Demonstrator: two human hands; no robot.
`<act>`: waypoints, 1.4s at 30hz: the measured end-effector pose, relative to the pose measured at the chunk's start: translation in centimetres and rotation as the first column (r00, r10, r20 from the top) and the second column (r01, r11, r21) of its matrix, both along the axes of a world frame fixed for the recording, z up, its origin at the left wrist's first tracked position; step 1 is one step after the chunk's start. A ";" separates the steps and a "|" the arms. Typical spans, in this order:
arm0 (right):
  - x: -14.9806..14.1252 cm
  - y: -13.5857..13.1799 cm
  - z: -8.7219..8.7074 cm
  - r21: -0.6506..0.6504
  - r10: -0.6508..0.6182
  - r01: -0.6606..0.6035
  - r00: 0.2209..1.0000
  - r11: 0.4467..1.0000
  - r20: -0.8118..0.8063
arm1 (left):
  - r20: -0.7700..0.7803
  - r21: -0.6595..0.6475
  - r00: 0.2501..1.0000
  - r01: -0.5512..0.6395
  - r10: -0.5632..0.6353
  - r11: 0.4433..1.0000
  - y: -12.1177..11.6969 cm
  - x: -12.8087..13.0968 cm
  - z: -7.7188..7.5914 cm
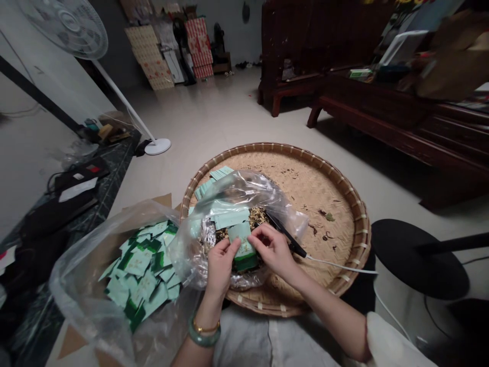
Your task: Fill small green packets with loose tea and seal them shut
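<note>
Above a pale tiled floor point(214, 112), a round woven bamboo tray point(336, 176) is set at the lap, apparently to catch stray bits. A green-and-white sachet point(242, 244) is pinched by the left hand point(220, 267) and right hand point(273, 250), held close together over dried leaf scraps point(255, 216) in a clear plastic bag point(237, 196). A black corded tool point(286, 234) is tucked beneath the right hand, within easy reach. Further sachets point(135, 267) are gathered in a second bag point(87, 285) beside the tray, apparently kept apart from the scraps.
</note>
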State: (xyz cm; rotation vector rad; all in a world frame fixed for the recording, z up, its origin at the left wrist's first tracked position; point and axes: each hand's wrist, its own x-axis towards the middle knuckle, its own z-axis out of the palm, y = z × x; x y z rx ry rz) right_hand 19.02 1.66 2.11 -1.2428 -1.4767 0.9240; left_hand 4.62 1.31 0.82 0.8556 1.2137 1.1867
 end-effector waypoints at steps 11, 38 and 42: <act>-0.1 1.7 -0.6 -0.186 0.032 -0.068 0.981 0.980 -0.192 | 0.022 -0.042 0.995 0.094 -0.093 0.995 0.0 0.2 0.7; 4.2 1.0 -1.4 0.121 -0.063 0.009 0.887 0.993 0.458 | 0.167 -0.253 0.983 0.116 -0.074 0.961 0.3 0.3 0.8; 5.7 0.1 -4.0 0.100 -0.067 -0.011 0.668 0.995 0.741 | 0.173 -0.267 0.984 0.088 -0.043 0.960 0.4 0.1 0.8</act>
